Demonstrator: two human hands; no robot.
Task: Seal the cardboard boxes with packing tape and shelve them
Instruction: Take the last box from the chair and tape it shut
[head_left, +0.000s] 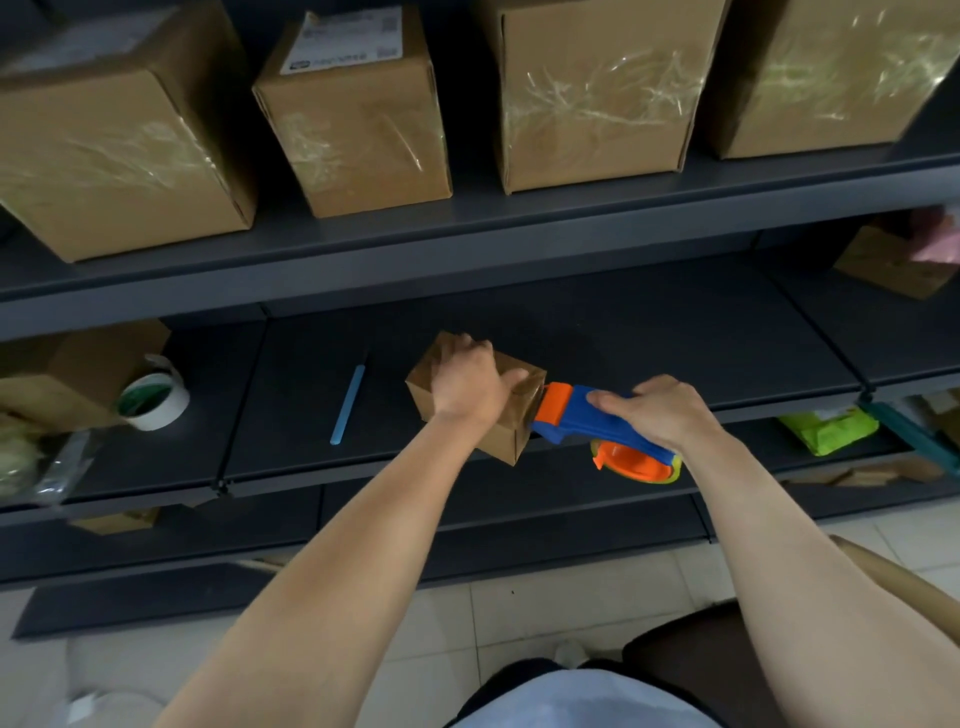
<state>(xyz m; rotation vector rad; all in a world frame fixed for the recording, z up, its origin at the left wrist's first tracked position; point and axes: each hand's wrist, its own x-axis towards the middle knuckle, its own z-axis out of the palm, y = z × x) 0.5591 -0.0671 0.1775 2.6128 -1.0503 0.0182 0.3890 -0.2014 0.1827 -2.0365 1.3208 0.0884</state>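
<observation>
**Tape going onto a small box at the middle shelf**

Nearest the camera a pale shirt front (571, 701) fills the bottom edge, and two bare forearms reach from it toward a dark grey metal shelf (675, 338). The small brown cardboard box (506, 436) stands on the near part of that shelf, roughly in the middle, turned corner-on to the viewer.

The left hand (470, 384) lies on top of it, fingers curled over the far edge and thumb spread toward the right. This looks meant to pin the box down so it cannot slide under the pull of the tape.

The right hand (660, 410) wraps the handle of a blue and orange plastic tape dispenser (576, 415), forefinger stretched forward along its top, probably for pressure and aim. The orange nose touches the right side of the box, where glossy tape already shows, so the sealing pass seems partly done.

To the left lie a light blue flat stick (348, 405) and a white tape roll with a green core (153, 400), well apart from the work. On the shelf above stand large taped cardboard boxes (353, 119), presumably finished ones
</observation>
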